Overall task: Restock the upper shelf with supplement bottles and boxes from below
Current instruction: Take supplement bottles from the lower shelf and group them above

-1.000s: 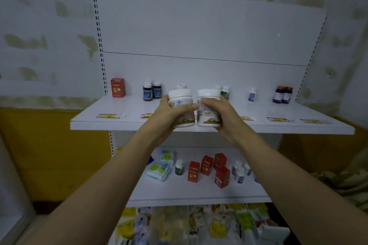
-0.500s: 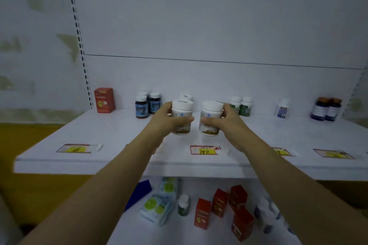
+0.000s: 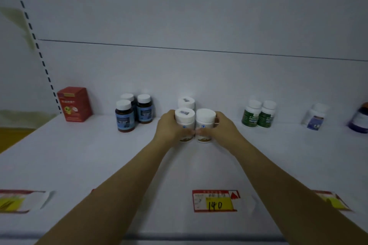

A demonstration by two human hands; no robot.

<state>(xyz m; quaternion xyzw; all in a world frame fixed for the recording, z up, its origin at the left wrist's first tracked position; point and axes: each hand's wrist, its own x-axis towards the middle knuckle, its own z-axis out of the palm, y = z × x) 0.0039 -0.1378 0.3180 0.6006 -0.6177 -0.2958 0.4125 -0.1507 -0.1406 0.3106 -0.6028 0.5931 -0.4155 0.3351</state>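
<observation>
My left hand (image 3: 169, 128) clasps a white bottle (image 3: 184, 120), my right hand (image 3: 226, 128) its twin bottle (image 3: 206, 118) — abreast before the rear bottle (image 3: 186, 102), likely to group the brand.

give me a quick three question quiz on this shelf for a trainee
1. True or false: the left hand grips the left white bottle, and the right hand grips the right white bottle.
2. Which item stands farthest left at the back of the shelf? A) red box B) green bottles C) a third white bottle
3. Fill in: the price tag between the arms reads ___.
Key: 1 true; 2 A; 3 140.
</observation>
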